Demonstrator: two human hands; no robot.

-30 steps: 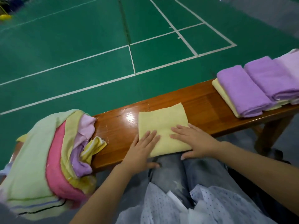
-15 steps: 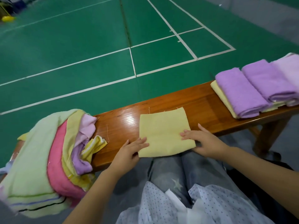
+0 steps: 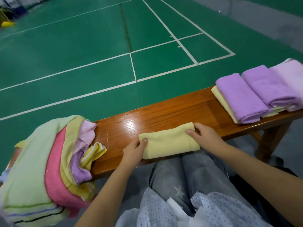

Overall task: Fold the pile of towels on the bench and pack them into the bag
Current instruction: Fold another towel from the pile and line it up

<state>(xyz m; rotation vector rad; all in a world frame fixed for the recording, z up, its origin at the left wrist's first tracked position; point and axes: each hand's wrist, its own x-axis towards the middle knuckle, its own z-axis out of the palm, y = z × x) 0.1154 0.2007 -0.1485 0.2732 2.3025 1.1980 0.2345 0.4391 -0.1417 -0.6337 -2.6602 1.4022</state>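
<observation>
Bench (image 3: 172,112): wooden, on green court
Yellow towel (image 3: 168,141): folded narrow
Left hand (image 3: 133,149): pinches its left end
Right hand (image 3: 205,136): grips its right end

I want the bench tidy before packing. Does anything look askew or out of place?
The unfolded pile hangs off the bench's left end, bunched and uneven. Loose threads lie on the wood beside the yellow towel. The folded stack looks neat.

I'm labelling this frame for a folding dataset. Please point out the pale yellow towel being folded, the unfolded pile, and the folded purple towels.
pale yellow folded cloth towel (image 3: 168,143), head view, middle of its top face.
heap of unfolded mixed-colour towels (image 3: 54,164), head view, pink layer.
nearest folded purple terry towel (image 3: 237,97), head view, top surface.
</observation>
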